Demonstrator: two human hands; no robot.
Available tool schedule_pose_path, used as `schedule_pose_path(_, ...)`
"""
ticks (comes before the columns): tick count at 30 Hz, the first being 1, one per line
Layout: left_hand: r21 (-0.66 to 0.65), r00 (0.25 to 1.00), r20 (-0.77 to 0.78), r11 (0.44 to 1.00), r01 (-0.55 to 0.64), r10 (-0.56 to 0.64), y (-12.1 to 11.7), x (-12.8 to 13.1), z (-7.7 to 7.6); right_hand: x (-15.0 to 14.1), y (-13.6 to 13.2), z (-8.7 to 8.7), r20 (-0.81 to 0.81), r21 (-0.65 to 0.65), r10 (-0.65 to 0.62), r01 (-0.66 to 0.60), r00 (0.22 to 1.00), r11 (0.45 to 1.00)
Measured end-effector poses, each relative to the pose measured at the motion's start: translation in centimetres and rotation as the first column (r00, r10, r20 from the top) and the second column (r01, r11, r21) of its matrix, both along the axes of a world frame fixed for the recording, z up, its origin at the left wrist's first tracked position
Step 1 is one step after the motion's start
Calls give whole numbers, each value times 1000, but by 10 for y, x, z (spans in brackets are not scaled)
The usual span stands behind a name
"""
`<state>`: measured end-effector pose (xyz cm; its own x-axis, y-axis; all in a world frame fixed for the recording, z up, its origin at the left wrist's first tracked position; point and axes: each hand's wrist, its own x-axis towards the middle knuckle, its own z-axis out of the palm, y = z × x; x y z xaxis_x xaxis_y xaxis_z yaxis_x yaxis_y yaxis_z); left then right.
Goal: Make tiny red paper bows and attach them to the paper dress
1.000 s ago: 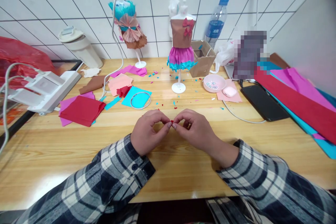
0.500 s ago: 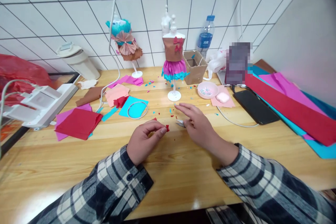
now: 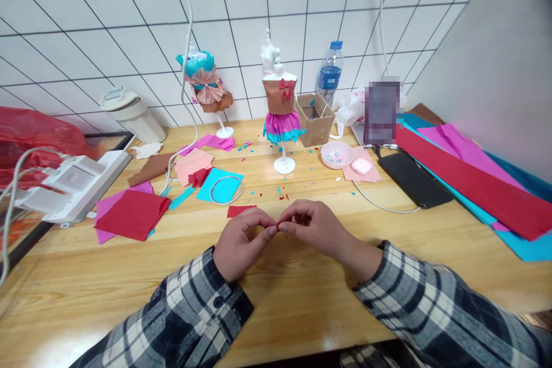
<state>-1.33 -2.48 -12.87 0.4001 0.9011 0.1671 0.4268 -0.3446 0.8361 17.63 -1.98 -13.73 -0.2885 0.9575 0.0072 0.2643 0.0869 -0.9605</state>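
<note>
Pinched Tight: One Tiny Red Bit (image 3: 278, 226)

Our left hand (image 3: 244, 241) and right hand (image 3: 319, 230) come together here, each with a thumb and a finger squeezed close, and the red bit sits between the tips. We cannot tell if anything else is tucked under the curled right fingers. The red bit looks like thin paper, so we think it is very light, soft and easy to tear. It should bend with a tiny squeeze. We would hold it near its middle with just our tips and not tug hard, because something so small could drop.

Just past our left hand lies a red strip (image 3: 241, 210). A little ahead of the pinch, small scraps (image 3: 282, 198) dot the table (image 3: 302, 299). Farther ahead stands a dress form (image 3: 279, 104) with two red bows (image 3: 286, 89) on its brown top. Ahead and to the left of the pinch, a ring (image 3: 225, 203) lies on a blue sheet (image 3: 221, 185); farther left is a red stack (image 3: 131, 215). Off to the right are a pink bowl (image 3: 334, 166) and a black phone (image 3: 416, 180).
</note>
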Motion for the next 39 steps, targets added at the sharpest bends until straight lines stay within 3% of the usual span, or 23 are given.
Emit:
schedule_pose_path(5,83,998,-63,996,15,-10,1,0,-1,2,5,-7,-34,-85,79,-82,996,993)
schedule_pose_path(11,79,997,-46,996,-51,55,7,-2,-8,3,8,-8,-30,-129,-14,10,999,992)
schedule_pose_path(19,109,996,-77,993,-44,53,2,1,-6,0,6,-7,26,-104,-1,3,1000,995)
schedule_pose_path(24,41,989,-91,993,-111,114,5,0,-7,2,7,-7,24,-40,3,-2,1000,999)
schedule_pose_path(29,90,985,-56,983,-158,164,5,4,-6,0,5,-6,104,-1,11,-11,995,1000)
schedule_pose_path(34,80,986,-8,983,-163,165,4,6,-4,-5,1,-7,28,-13,-26,27,999,1000)
schedule_pose_path(39,41,979,61,979,-198,196,2,9,-4,-9,-2,-8,-81,-119,-55,45,995,992)
